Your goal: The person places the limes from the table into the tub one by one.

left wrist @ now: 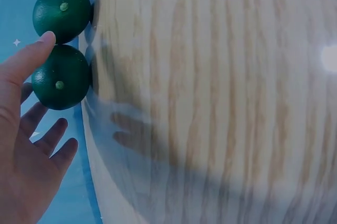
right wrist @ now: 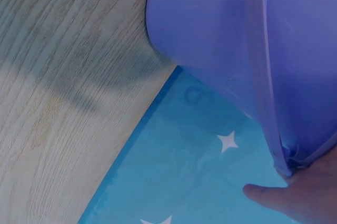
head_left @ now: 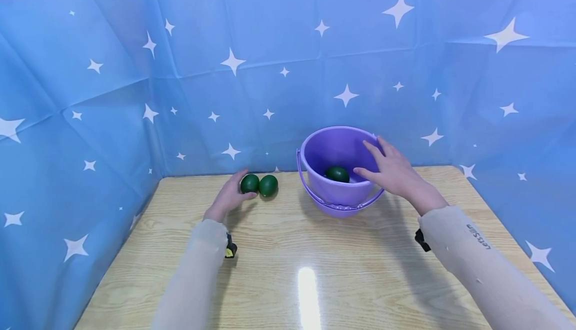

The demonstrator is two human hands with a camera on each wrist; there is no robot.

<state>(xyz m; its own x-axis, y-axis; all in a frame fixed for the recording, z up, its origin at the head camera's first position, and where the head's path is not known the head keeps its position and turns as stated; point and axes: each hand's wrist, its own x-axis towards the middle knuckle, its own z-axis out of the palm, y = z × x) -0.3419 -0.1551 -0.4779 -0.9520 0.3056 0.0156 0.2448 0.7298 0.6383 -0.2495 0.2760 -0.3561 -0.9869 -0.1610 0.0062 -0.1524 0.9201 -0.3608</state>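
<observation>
Two round dark green limes stand side by side near the table's back edge, the left one (head_left: 249,183) close against the right one (head_left: 268,186). My left hand (head_left: 230,195) reaches round the left lime, thumb in front and fingers behind. In the left wrist view the thumb overlaps the nearer lime (left wrist: 60,79) while the other fingers spread loosely. A purple bucket (head_left: 338,197) holds another green lime (head_left: 337,173). Over the bucket's right side is my right hand (head_left: 391,170), fingers spread and nothing in its grasp. In the right wrist view, its thumb sticks out beside the bucket (right wrist: 200,24).
The bucket's purple handle (head_left: 310,192) hangs down across its front. A light wooden table (head_left: 265,250) lies beneath everything. Behind it and along both sides hangs a blue cloth (head_left: 279,30) with white stars.
</observation>
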